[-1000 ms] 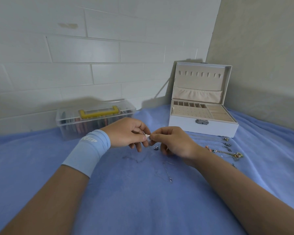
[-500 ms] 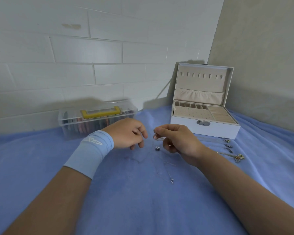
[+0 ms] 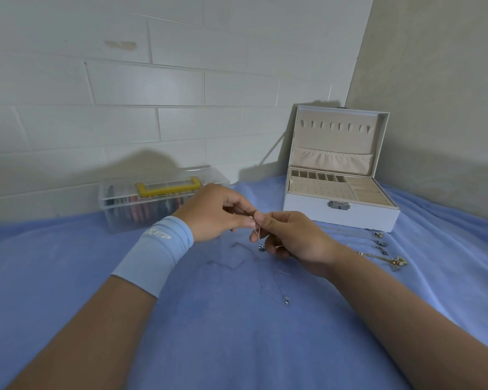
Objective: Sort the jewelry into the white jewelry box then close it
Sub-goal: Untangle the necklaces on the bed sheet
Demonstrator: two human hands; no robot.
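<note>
Head view: your left hand (image 3: 219, 212) and right hand (image 3: 295, 239) pinch a thin silver chain (image 3: 257, 231) mid-frame, while the open white jewelry box (image 3: 364, 218) at right looks empty, sorting barely begun.

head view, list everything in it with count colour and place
white jewelry box: 1, white, beige lining, lid open, back right on the cloth
clear storage box: 1, clear with yellow handle, back left against the wall
blue cloth: 1, blue, covers the surface
held chain: 1, thin, silvery, between both hands, charm at its lower end
loose necklace: 1, silvery, on the cloth nearer the camera than the hands
small jewelry pieces: at least four, silver and gold-toned, on the cloth by the box's right front corner
wristband: 1, light blue, left wrist
left hand: pinches the held chain
right hand: pinches the held chain
</note>
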